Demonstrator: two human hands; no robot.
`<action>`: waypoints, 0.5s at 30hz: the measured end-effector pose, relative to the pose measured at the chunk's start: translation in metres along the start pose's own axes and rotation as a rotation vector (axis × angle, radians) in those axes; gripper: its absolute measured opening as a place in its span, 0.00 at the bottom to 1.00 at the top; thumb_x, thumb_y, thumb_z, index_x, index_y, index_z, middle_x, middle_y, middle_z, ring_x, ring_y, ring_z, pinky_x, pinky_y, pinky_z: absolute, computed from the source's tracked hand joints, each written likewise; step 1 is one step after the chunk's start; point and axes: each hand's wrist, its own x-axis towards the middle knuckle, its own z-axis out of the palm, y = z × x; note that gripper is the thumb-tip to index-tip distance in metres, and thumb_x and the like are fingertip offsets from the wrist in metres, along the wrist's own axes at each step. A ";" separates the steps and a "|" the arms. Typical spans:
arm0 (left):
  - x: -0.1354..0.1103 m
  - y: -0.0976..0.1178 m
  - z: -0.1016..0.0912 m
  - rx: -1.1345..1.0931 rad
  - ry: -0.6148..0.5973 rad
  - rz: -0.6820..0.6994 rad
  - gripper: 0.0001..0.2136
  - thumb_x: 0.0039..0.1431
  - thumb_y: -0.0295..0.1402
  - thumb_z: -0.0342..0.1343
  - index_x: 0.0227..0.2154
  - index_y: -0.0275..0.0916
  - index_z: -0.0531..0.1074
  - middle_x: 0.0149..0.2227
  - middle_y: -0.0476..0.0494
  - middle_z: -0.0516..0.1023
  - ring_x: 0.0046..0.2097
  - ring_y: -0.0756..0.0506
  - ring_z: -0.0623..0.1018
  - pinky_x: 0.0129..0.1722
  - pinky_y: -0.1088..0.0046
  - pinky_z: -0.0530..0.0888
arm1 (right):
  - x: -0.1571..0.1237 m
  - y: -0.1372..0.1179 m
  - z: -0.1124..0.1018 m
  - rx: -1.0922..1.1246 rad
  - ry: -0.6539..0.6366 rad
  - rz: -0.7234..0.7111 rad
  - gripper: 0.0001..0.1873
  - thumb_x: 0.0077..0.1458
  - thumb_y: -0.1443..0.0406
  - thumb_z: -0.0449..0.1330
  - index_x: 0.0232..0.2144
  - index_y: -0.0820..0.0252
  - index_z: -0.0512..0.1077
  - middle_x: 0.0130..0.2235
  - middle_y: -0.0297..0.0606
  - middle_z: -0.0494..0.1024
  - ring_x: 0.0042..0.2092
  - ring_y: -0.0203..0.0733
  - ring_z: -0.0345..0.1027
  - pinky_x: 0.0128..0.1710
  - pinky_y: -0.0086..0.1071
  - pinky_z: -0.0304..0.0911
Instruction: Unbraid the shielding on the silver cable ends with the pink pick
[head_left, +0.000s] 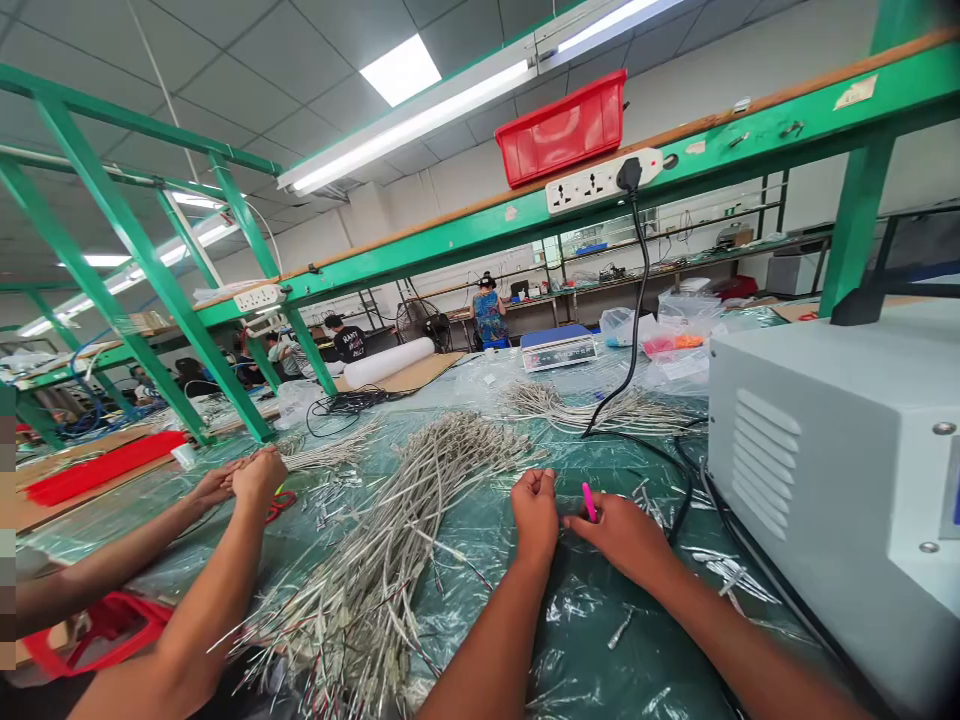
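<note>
My left hand point(534, 505) is closed in a fist on the plastic-covered bench, beside a large bundle of grey wires point(405, 530); what it grips is hidden. My right hand point(622, 532) lies just to its right, fingers pinched on a small pink object point(589, 500) that sticks up between the two hands. The hands almost touch. Short loose wire pieces point(724, 575) lie around my right forearm.
A co-worker's two hands point(244, 478) work at the left near red scissors point(281, 505). A grey machine box point(840, 470) stands at the right, with a black cable point(637, 330) running up to a socket strip point(600, 180). Farther back are a scale point(559, 348) and more wire bundles point(592, 410).
</note>
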 end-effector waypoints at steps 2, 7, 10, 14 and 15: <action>0.000 -0.002 0.000 0.031 0.003 -0.009 0.15 0.63 0.43 0.54 0.27 0.35 0.68 0.24 0.52 0.67 0.24 0.52 0.67 0.26 0.74 0.67 | 0.001 0.001 -0.001 -0.011 -0.029 -0.002 0.16 0.51 0.51 0.60 0.31 0.57 0.74 0.33 0.39 0.80 0.37 0.48 0.74 0.28 0.31 0.50; 0.004 -0.008 0.000 0.160 0.029 -0.020 0.14 0.65 0.42 0.53 0.31 0.34 0.70 0.27 0.50 0.71 0.26 0.51 0.71 0.28 0.72 0.71 | 0.003 0.003 -0.002 -0.038 -0.086 0.001 0.14 0.48 0.55 0.63 0.35 0.56 0.75 0.35 0.40 0.81 0.40 0.51 0.75 0.30 0.32 0.52; 0.017 -0.008 0.008 0.295 0.052 -0.007 0.13 0.66 0.40 0.52 0.41 0.34 0.71 0.35 0.45 0.75 0.33 0.47 0.76 0.35 0.66 0.75 | 0.003 0.003 -0.004 -0.042 -0.108 -0.002 0.12 0.48 0.57 0.63 0.35 0.55 0.76 0.34 0.39 0.81 0.39 0.50 0.75 0.29 0.32 0.52; 0.053 0.001 0.034 0.553 -0.055 0.090 0.16 0.64 0.37 0.54 0.52 0.37 0.69 0.52 0.37 0.72 0.50 0.41 0.75 0.49 0.55 0.73 | 0.005 0.003 -0.003 -0.047 -0.112 -0.017 0.10 0.52 0.58 0.61 0.35 0.55 0.76 0.36 0.41 0.81 0.41 0.53 0.75 0.31 0.33 0.54; 0.063 0.003 0.041 0.628 -0.114 0.119 0.17 0.64 0.36 0.55 0.53 0.38 0.68 0.56 0.37 0.69 0.53 0.39 0.73 0.52 0.53 0.71 | 0.005 0.003 -0.003 -0.050 -0.111 -0.017 0.10 0.53 0.58 0.60 0.35 0.56 0.76 0.36 0.42 0.81 0.41 0.53 0.75 0.31 0.33 0.54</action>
